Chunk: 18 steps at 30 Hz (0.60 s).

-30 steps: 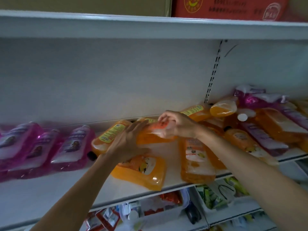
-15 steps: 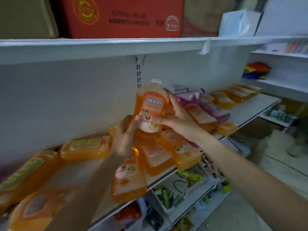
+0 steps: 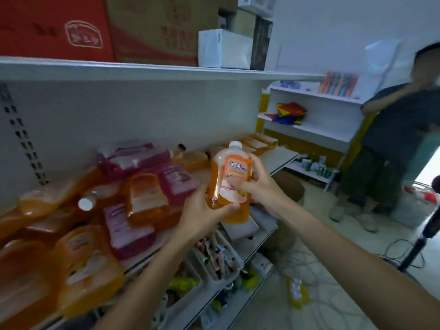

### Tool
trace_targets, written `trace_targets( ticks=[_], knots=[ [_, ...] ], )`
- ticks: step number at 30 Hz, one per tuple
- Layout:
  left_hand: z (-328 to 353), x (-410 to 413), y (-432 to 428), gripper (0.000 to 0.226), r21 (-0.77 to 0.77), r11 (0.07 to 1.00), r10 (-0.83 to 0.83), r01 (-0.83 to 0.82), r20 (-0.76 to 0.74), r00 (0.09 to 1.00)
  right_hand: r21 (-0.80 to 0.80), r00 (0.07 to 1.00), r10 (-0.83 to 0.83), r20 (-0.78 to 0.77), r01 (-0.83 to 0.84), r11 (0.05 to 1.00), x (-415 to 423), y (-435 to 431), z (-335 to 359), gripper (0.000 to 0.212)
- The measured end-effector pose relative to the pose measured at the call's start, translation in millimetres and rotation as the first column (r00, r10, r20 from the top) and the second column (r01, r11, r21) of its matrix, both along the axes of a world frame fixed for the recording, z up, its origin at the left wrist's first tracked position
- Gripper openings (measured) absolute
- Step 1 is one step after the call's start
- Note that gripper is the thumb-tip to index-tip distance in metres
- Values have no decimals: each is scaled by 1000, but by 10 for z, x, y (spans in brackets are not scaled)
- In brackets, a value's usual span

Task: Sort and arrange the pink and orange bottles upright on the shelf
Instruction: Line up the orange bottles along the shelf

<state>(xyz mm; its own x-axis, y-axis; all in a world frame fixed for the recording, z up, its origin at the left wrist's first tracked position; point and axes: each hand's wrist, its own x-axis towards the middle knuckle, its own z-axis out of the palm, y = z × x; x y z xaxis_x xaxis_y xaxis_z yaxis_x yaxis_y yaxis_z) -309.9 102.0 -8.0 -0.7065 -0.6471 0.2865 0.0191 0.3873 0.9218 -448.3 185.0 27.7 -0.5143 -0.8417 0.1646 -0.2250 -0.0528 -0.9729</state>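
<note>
White metal back panel [image 3: 142,115] is running behind and left of the fingers [image 3: 256,171], with a slotted upright strip [image 3: 23,139] far left of them. Above the fingers an upper shelf [image 3: 142,70] is carrying a red carton [image 3: 47,27], a brown carton [image 3: 154,27] and a white box [image 3: 223,48]. Beyond the fingers to the right, a white wall [image 3: 321,32] is rising behind a second white shelf unit [image 3: 316,132]. Below and right of the fingers, cables [image 3: 404,251] are trailing over grey floor [image 3: 333,270] beside a black stand [image 3: 419,244]. Far right a person in a dark shirt [image 3: 400,129] is standing; daylight [image 3: 431,167] is coming in at the edge.
</note>
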Motion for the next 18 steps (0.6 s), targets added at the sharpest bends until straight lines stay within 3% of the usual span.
trace_targets(
  ticks=[3,7,10,18],
  knots=[
    [-13,-451,141,78,34,999,19,-18,-20,1000,52,999,-36,8,36,998,-446,78,-101,81],
    [-108,-947,49,68,118,992,-47,46,3,999,105,994,-110,11,108,989,-924,-20,-278,98],
    [-237,-1326,-145,70,91,995,-50,44,66,997,147,989,-149,-15,150,978,-1285,-166,-386,110],
    [-322,-2406,-557,83,-8,967,-256,257,63,965,168,970,-238,-50,243,955,-2285,-505,-306,88]
  ],
)
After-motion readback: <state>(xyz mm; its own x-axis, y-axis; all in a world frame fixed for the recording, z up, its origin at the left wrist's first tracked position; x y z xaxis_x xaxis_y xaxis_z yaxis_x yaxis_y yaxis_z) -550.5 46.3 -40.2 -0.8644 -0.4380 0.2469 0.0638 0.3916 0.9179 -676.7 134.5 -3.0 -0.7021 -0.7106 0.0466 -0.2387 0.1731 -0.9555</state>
